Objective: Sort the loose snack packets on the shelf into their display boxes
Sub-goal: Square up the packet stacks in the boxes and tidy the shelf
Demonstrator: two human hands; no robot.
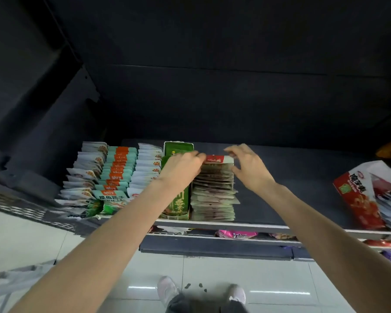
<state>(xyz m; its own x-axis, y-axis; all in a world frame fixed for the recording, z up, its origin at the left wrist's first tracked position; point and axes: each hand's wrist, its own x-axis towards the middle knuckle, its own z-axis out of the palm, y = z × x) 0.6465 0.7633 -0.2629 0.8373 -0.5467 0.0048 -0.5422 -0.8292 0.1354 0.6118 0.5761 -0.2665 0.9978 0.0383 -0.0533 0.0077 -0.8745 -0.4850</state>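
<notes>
Packets point(213, 195) stand filed in the red box point(217, 159) at the shelf point(303, 181) front edge. Left hand point(182, 168) grip pinches the box's back flap; right hand point(250, 168) grip open beside it. Square the box, keep the row upright.

Green box point(177, 203): we see only its near end; the left hand point(181, 169) covers the middle.
Red box point(357, 199): cut off at right (print unreadable).
Lower shelf packets point(236, 234): mostly hidden.
</notes>
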